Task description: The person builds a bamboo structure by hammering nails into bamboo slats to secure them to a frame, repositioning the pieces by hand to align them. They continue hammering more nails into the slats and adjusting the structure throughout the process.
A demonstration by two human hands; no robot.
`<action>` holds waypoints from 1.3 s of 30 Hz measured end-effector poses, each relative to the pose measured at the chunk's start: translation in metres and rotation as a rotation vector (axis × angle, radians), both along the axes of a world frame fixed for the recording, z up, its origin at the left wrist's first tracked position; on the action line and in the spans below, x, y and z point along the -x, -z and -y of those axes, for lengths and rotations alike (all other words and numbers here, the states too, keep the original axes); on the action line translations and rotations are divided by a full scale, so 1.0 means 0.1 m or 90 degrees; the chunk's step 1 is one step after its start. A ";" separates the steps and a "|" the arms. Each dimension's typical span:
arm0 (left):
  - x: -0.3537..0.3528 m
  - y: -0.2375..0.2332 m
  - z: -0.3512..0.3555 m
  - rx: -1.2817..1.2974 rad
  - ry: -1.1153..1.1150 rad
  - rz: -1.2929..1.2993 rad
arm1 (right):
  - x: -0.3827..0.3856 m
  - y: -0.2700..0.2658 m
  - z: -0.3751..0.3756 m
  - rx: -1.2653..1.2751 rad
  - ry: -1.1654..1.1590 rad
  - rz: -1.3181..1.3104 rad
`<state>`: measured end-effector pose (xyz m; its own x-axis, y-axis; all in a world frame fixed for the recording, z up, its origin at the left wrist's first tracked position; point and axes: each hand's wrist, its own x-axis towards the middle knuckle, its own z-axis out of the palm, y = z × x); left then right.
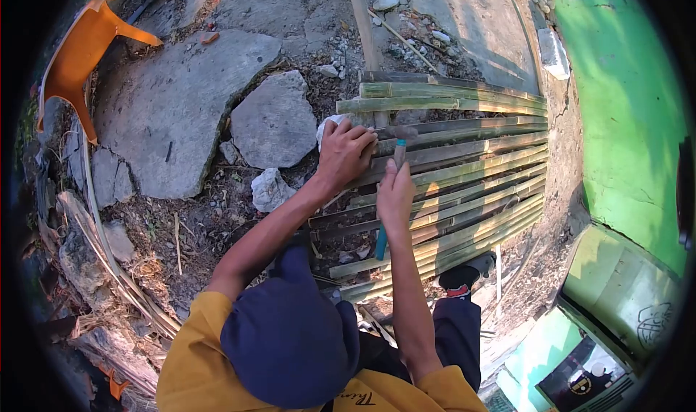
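My right hand (pixel 396 194) is wrapped round the teal handle of a hammer (pixel 381 242). The dark hammer head lies over the slats, just right of my left fingertips. My left hand (pixel 346 152) is bent over the left end of a bamboo slat (pixel 442 151), its fingers drawn together; whatever they pinch is hidden. Several more split bamboo slats (pixel 464 174) run side by side from left to right under and around my hands. A pair of greener slats (pixel 435 91) lies at the far end of the row.
A white stone (pixel 271 190) and broken concrete slabs (pixel 272 118) lie left of the slats. An orange plastic chair (pixel 76 56) is at the upper left. A green wall (pixel 623 100) stands on the right. A dark cap (pixel 286 339) covers the lower middle, and a shoe (pixel 464 273) touches the slats' near side.
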<state>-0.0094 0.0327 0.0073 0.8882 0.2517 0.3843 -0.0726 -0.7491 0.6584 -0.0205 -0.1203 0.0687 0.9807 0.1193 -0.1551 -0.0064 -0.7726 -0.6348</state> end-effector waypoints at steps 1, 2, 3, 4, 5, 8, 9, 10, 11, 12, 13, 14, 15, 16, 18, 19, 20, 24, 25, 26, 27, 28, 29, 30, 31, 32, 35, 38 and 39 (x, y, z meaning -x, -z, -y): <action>0.00 0.01 -0.01 -0.005 -0.002 0.007 | -0.04 -0.18 -0.07 -0.067 0.058 -0.116; 0.07 0.02 0.03 -0.003 0.007 0.004 | 0.00 -0.28 -0.06 -0.061 0.063 -0.126; 0.09 0.03 0.05 0.000 0.009 -0.002 | -0.01 -0.36 -0.06 -0.139 0.101 -0.049; 0.08 0.04 0.05 0.004 0.009 -0.002 | -0.02 -0.47 -0.08 -0.215 0.138 0.032; 0.08 0.04 0.05 0.007 0.006 -0.001 | -0.01 -0.66 -0.12 -0.309 0.174 -0.009; 0.08 0.03 0.03 0.008 0.012 0.001 | 0.15 -0.35 -0.08 -0.295 0.207 0.082; 0.09 0.02 0.04 0.009 0.010 0.003 | 0.13 -0.04 -0.06 -0.073 0.073 0.237; 0.11 0.02 0.04 0.002 0.011 -0.004 | 0.14 0.06 0.00 -0.072 0.074 0.240; 0.07 0.02 0.03 -0.007 0.011 -0.007 | 0.09 0.10 0.02 -0.004 0.031 0.082; 0.06 0.03 0.04 -0.006 0.009 -0.002 | 0.06 0.15 0.05 0.067 -0.013 -0.079; 0.04 0.05 0.03 0.004 0.006 0.010 | 0.04 -0.07 -0.04 -0.031 0.057 -0.123; 0.08 0.07 0.04 0.016 0.010 0.015 | 0.03 -0.21 -0.09 -0.030 0.054 -0.128; 0.08 0.05 0.04 0.026 0.013 0.011 | 0.03 -0.31 -0.11 -0.084 0.085 -0.072; 0.10 0.05 0.04 0.026 0.013 0.007 | 0.03 -0.36 -0.09 -0.137 0.117 -0.013; 0.08 0.03 0.04 0.019 0.012 0.000 | 0.02 -0.38 -0.03 -0.208 0.129 0.010; 0.08 0.03 0.04 0.018 0.010 0.001 | 0.02 -0.53 -0.04 -0.358 0.168 -0.071; 0.08 0.03 0.03 0.018 0.011 -0.006 | 0.00 -0.63 -0.06 -0.510 0.204 -0.154; 0.15 0.02 0.03 0.017 0.037 -0.027 | -0.15 -0.54 0.20 -0.584 0.321 -0.350; 0.17 0.02 0.02 0.016 0.038 -0.024 | -0.19 -0.48 0.23 -0.544 0.318 -0.380; 0.21 0.03 0.03 0.005 0.044 -0.019 | -0.20 -0.46 0.32 -0.545 0.320 -0.378; 0.23 0.04 0.02 -0.008 0.050 -0.013 | -0.22 -0.43 0.40 -0.471 0.258 -0.368; 0.23 0.03 0.00 -0.012 0.050 -0.014 | -0.26 -0.45 0.40 -0.398 0.195 -0.357; 0.25 0.01 0.00 -0.026 0.056 -0.022 | -0.28 -0.46 0.42 -0.356 0.164 -0.308; 0.26 -0.01 0.00 -0.040 0.063 -0.032 | -0.29 -0.45 0.42 -0.359 0.167 -0.312; 0.27 -0.01 0.00 -0.045 0.067 -0.034 | -0.30 -0.44 0.41 -0.365 0.147 -0.272; 0.26 -0.02 0.00 -0.051 0.069 -0.046 | -0.32 -0.43 0.41 -0.372 0.126 -0.232; 0.25 -0.05 0.02 -0.056 0.076 -0.081 | -0.40 -0.44 0.42 -0.439 0.140 -0.392; 0.28 -0.09 0.09 -0.056 0.077 -0.136 | -0.43 -0.34 0.45 -0.523 0.229 -0.460; 0.29 -0.10 0.11 -0.059 0.071 -0.167 | -0.44 -0.33 0.47 -0.552 0.278 -0.466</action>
